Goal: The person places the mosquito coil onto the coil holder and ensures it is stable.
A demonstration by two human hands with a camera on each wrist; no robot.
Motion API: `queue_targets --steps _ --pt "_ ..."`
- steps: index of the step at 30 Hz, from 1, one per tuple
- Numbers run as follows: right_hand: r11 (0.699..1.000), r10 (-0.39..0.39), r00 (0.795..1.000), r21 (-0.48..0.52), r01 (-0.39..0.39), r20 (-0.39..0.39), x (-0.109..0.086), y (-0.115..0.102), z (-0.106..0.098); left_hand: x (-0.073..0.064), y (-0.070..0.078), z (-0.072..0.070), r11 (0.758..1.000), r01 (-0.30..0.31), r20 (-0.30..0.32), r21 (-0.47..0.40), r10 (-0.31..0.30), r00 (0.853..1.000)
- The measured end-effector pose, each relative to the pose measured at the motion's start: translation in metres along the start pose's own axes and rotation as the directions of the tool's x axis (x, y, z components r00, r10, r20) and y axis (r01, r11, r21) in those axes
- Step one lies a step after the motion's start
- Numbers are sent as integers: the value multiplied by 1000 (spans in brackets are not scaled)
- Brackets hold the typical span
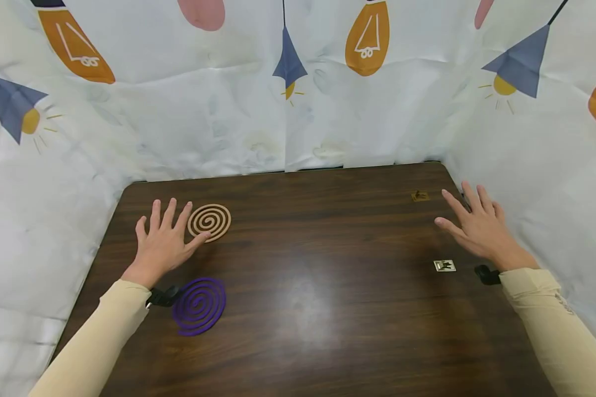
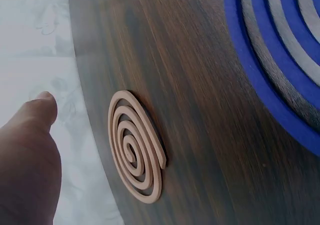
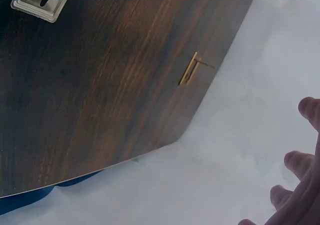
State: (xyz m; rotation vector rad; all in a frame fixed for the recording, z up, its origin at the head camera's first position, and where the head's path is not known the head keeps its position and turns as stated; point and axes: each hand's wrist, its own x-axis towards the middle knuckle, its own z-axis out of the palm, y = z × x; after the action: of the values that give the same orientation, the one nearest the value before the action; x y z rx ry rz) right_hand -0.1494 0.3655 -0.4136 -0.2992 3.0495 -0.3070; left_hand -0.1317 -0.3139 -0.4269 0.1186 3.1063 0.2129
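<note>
My left hand (image 1: 161, 245) is held over the left part of the table, fingers spread and straight, holding nothing. Its thumb overlaps a tan spiral mosquito coil (image 1: 209, 222) in the head view. Nearer me, by the left wrist, lies a purple spiral mosquito coil (image 1: 198, 306); the left wrist view shows part of it large and blue. On the far right my right hand (image 1: 483, 227) is likewise spread and holds nothing. Beside it are two small metal stands with cut-out tabs: a silver one (image 1: 445, 266) and, farther back, a gold-coloured one (image 1: 420, 196).
The dark wood-grain table (image 1: 328, 237) has rounded far corners. White cloth (image 1: 218, 121) printed with lamps and bulbs hangs along its back and both sides. Each wrist wears a black strap with a small device (image 1: 487, 274).
</note>
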Motion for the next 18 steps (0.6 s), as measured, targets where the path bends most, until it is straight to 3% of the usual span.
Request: queue_targets --steps 18 --pt "999 29 999 21 -29 17 14 10 6 11 0 16 999 -33 -21 1 33 999"
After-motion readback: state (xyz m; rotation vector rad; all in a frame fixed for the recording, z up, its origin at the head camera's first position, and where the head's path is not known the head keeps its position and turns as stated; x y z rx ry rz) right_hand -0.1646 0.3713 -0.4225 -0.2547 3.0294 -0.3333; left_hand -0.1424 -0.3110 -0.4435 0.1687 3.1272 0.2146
